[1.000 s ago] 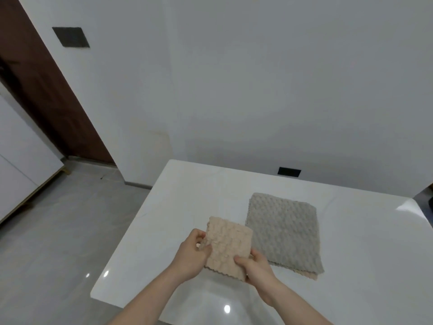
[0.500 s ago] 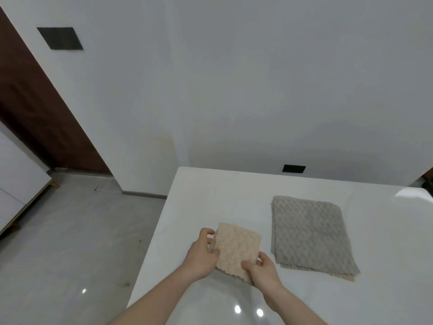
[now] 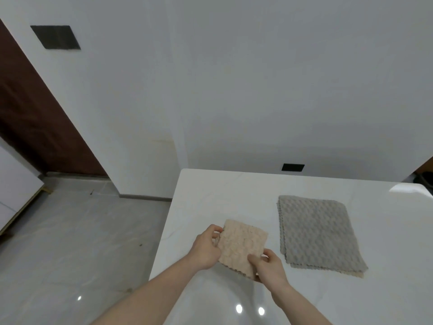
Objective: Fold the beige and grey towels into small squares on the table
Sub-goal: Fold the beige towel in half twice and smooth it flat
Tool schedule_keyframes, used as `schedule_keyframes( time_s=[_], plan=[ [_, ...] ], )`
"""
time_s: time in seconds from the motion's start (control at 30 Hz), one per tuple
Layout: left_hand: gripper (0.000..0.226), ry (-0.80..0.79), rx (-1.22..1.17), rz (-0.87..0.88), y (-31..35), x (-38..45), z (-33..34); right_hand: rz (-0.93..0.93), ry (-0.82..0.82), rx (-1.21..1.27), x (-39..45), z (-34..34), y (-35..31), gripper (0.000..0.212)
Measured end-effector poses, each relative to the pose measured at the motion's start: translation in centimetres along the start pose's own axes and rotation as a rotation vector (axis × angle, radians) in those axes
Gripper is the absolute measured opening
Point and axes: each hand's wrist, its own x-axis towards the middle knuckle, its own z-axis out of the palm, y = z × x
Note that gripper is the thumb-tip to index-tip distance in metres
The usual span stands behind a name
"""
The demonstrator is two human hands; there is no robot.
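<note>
White marble-look table [image 3: 234,191] carries everything; places below are given from it. Grey towel [image 3: 316,233] lies flat toward its right side, unfolded, a beige edge [image 3: 358,274] peeking from under its near corner. Beige towel [image 3: 241,248], already a small square, is near the table's left edge, pinched at its left side by the left hand [image 3: 207,248] and at its near corner by the right hand [image 3: 269,266]. Over the last second only the view shifted; both grips stayed. Judgement: the beige square is ready to set down, grey comes next.
</note>
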Motion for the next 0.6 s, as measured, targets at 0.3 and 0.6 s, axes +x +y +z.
schedule_keyframes(
  time_s=[0.3, 0.6],
  plan=[
    [0.030, 0.072, 0.047, 0.006, 0.1, 2.5, -1.2, 0.024, 0.019, 0.096, 1.6, 1.9, -0.7, 0.020],
    [0.008, 0.025, 0.094, 0.076, -0.7, 10.5, -4.8, 0.066, 0.103, 0.138, 6.1, 5.7, -3.6, 0.022]
  ],
)
